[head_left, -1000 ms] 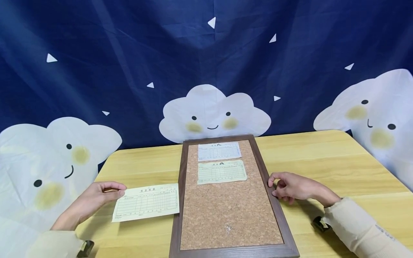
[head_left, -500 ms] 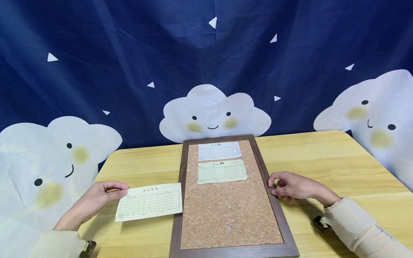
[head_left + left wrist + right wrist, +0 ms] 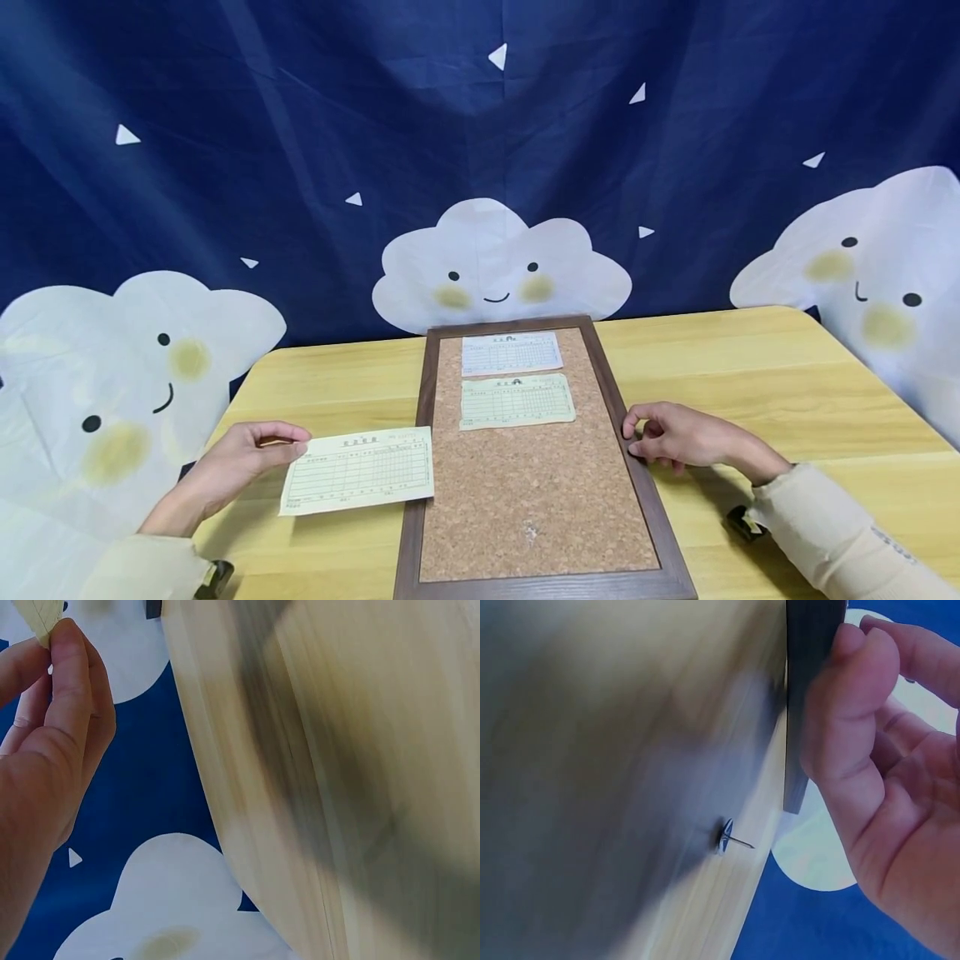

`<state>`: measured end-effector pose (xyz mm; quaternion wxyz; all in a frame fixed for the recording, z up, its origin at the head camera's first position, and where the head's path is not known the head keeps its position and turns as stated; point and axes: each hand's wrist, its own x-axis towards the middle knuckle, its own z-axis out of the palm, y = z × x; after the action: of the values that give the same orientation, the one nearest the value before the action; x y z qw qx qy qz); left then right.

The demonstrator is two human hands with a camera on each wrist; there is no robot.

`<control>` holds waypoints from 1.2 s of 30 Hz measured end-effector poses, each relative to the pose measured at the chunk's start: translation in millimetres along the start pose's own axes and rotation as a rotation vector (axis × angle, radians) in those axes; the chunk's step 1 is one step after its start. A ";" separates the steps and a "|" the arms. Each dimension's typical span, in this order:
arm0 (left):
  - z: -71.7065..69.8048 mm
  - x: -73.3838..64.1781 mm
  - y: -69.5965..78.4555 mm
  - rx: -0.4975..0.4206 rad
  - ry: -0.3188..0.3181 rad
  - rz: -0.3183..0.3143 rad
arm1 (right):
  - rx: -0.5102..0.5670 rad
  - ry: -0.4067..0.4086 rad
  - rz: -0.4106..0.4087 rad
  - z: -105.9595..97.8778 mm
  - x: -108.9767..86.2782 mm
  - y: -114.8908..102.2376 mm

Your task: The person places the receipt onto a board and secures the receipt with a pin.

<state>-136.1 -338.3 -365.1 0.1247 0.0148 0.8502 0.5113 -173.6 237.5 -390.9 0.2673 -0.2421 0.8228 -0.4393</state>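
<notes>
In the head view my left hand pinches a pale green printed form slip by its upper left corner. The slip's right end overlaps the left rail of a framed cork board. Only a tip of the slip shows in the left wrist view, between thumb and fingers. My right hand grips the board's right rail, thumb and index fingertips on its dark wood. Higher on the cork lie a bluish-white form slip and, below it, another pale green form slip, each with a small dark spot at its top middle.
The board lies on a light wooden table, its far end near a blue curtain with white clouds. In the right wrist view a thumbtack lies on the table near the right hand, its point sticking up.
My left hand has moved a little to the right with the form slip, whose right end now reaches further over the board's left rail. The right hand has stayed in place.
</notes>
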 end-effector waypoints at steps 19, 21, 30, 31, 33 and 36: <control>14.2 11.1 8.9 0.010 -0.005 0.015 | -0.055 0.037 -0.011 -0.1 9.5 -15.4; 15.8 12.9 11.1 0.008 -0.010 0.012 | -0.062 0.038 -0.021 0.2 10.6 -16.7; 22.7 20.3 22.2 0.033 -0.012 0.024 | -0.039 0.022 -0.052 -0.3 12.8 -23.2; 23.7 20.8 23.6 0.032 -0.011 0.025 | -0.038 0.024 -0.052 -0.3 13.1 -24.2; 25.2 22.0 25.8 0.030 -0.008 0.030 | -0.037 0.025 -0.056 0.0 14.4 -25.7; 27.3 23.5 28.4 0.024 -0.004 0.041 | -0.042 0.029 -0.065 0.3 16.2 -27.4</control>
<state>-155.6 -297.5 -357.1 0.1157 0.0348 0.8556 0.5034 -180.8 213.4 -371.3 0.2360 -0.2678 0.8272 -0.4339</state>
